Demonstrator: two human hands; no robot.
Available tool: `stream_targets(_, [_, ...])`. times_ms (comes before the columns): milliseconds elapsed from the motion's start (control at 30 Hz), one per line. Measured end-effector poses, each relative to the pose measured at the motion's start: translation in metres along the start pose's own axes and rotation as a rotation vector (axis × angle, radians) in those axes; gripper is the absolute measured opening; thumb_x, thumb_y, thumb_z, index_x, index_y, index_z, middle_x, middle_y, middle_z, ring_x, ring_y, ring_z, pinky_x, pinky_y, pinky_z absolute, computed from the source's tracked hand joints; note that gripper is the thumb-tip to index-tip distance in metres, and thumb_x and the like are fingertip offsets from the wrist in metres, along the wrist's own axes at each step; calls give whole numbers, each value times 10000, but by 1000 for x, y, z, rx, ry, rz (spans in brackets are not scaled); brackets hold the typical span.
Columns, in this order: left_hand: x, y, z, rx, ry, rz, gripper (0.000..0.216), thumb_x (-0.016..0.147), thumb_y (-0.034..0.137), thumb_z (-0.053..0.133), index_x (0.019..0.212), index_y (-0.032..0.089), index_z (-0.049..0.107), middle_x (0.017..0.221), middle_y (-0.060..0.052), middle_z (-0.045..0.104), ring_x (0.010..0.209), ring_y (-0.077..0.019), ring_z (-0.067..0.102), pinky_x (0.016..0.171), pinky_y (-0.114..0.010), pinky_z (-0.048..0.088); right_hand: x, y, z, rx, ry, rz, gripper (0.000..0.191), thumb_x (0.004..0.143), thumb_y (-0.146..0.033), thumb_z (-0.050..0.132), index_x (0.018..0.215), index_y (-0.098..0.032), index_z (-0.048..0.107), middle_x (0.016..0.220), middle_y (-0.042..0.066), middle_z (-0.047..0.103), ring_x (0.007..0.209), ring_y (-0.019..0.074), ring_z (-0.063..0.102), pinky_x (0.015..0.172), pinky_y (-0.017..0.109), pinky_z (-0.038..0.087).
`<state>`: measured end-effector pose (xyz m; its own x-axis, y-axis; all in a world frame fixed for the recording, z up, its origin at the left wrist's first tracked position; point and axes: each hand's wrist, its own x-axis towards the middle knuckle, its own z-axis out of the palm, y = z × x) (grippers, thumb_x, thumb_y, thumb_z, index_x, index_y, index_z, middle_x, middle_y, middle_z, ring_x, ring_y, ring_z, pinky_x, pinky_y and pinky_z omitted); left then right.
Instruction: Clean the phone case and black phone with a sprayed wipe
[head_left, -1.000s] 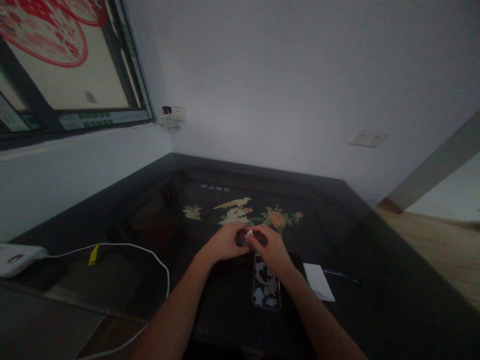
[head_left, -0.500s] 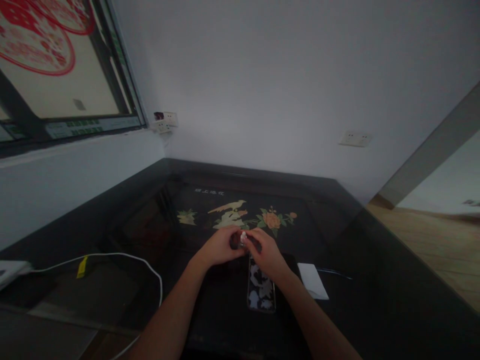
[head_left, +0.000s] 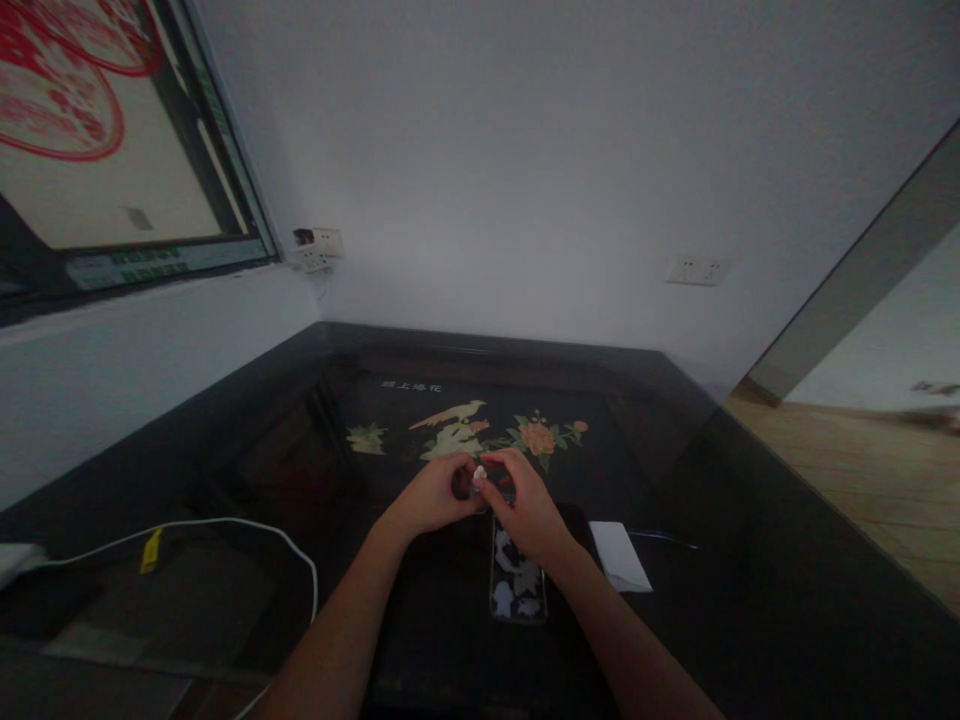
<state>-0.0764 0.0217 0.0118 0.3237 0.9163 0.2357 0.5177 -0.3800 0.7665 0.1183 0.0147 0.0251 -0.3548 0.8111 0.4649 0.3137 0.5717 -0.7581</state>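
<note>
A small white object [head_left: 480, 474], too small to name, is between the fingertips of both hands above the dark table [head_left: 300, 620]. My left hand [head_left: 439, 490] curls in from the left, its thumb and fingers closed at the object. From the right, my right hand [head_left: 529, 505] pinches the same object, thumb on the near side. Partly beneath my right hand and wrist lies a phone case [head_left: 517, 580] with pale patterned shapes. To the right of my right wrist is a white folded paper or card [head_left: 621, 556].
A white cable [head_left: 292, 540] with a yellow tag [head_left: 151, 550] curves across the table's left side from a white block [head_left: 19, 562]. A thin dark strip [head_left: 667, 540] lies beyond the white card. Wall sockets [head_left: 697, 270], a window and the table's right edge surround the area.
The view has shifted slightly. My right index finger has lifted and spread a little from the white object; both hands stay together at it.
</note>
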Motion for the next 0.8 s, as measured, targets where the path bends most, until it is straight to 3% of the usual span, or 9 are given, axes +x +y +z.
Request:
stream_targets(167, [0,1,0,-5,-2,3,224,740,259,737,922,178,636,815,-2,650,715,-153,592,666,-264,459,0,-1,-3,11,-84,-92,322,979,-188,584,1285,-272,638,1231,61,696,1148,222,642,1015,393,497])
stream_targets(367, [1,5,-2,-19,-17,11,229,736,233,735,948,179,667,875,-23,690,774,-176,629,712,-278,479,4,1,3,11,-61,-30,226,943,-186,643,1156,-249,682,1085,45,706,966,202,662,817,319,535])
stream_targets(500, [1,7,-3,-9,-19,5,206,706,193,738,893,180,654,862,-19,688,786,-180,630,720,-274,472,6,0,6,-22,-13,1,194,880,-250,759,1057,-235,681,1009,39,674,921,206,644,804,330,527])
stream_targets(633, [1,3,-2,-27,-18,-6,157,699,174,719,815,182,613,778,8,643,698,-149,583,655,-251,446,3,-1,3,-13,15,10,416,825,-310,823,1194,-248,643,1141,74,660,1038,243,646,871,378,547])
stream_targets(800, [1,-1,0,-56,-3,15,222,730,216,738,933,177,656,868,-20,681,763,-164,621,695,-265,478,-1,-6,-6,64,-110,-40,372,971,-221,617,1338,-275,607,1292,75,679,1174,236,644,993,406,537])
